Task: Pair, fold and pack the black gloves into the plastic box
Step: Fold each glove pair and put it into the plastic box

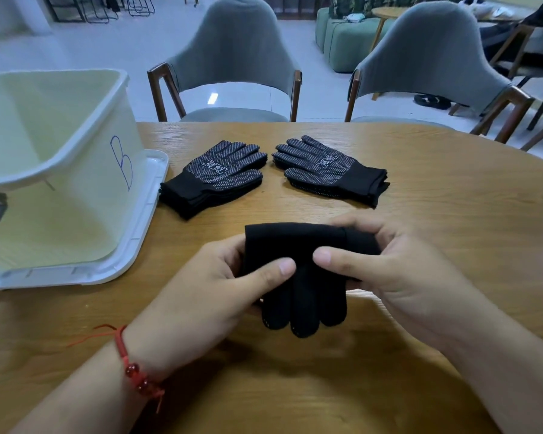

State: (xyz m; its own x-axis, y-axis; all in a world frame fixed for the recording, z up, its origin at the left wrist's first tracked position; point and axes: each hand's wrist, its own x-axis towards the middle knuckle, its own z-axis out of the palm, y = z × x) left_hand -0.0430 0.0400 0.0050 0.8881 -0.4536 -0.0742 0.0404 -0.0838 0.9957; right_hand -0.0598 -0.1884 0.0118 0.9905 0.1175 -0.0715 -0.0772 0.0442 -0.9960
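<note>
A pair of black gloves (304, 277) is held just above the wooden table (452, 189), cuffs folded over at the top and fingertips hanging toward me. My left hand (213, 292) pinches the pair's left side, thumb on top. My right hand (386, 264) grips its right side, thumb on the front and fingers curled over the cuff. Two stacks of black dotted gloves lie farther back: a left stack (215, 177) and a right stack (329, 170). The translucent plastic box (85, 189) stands at the left on its white lid (145, 220).
Two grey chairs (232, 57) (433, 54) stand behind the table's far edge. The box is marked with a blue letter B. A dark item shows through the box wall at the far left; I cannot tell what it is. A red bead bracelet is on my left wrist.
</note>
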